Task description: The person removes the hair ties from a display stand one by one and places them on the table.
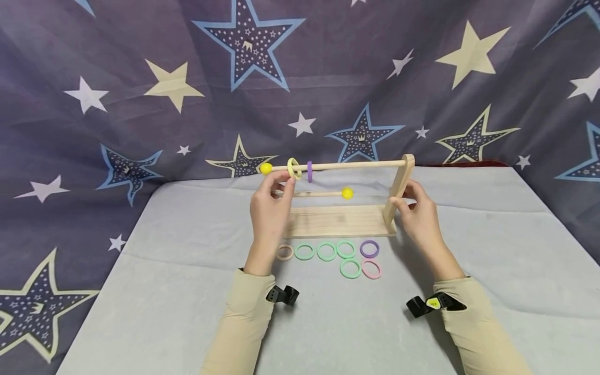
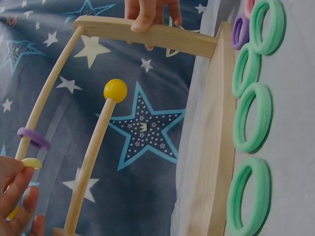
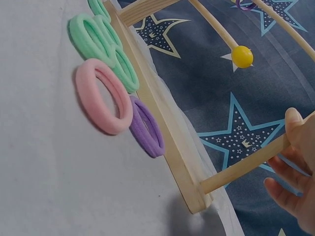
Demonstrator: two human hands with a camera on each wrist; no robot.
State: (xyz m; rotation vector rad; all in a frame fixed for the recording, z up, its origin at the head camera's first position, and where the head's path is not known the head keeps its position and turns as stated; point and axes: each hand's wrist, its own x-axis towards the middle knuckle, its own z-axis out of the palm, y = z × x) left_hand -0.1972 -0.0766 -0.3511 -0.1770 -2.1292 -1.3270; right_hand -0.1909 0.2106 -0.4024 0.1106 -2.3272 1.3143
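A wooden rack [image 1: 339, 221] with upright posts and two horizontal rods stands on the table. My left hand [image 1: 271, 211] pinches a pale yellow ring [image 1: 292, 167], which is around the upper rod [image 1: 356, 165] near its yellow ball end [image 1: 265, 168]. Just inward on the same rod hangs a purple ring [image 1: 310, 172]. My right hand [image 1: 419, 213] grips the right post [image 3: 246, 164] between thumb and fingers. The lower rod [image 2: 91, 162] ends in a yellow ball [image 2: 115, 91] and carries no ring in view.
In front of the rack's base lie several green rings [image 1: 326, 251], a purple ring [image 1: 370, 249], a pink ring [image 1: 372, 269] and a peach ring [image 1: 285, 252]. A star-patterned cloth [image 1: 328, 78] hangs behind the grey-covered table [image 1: 178, 312].
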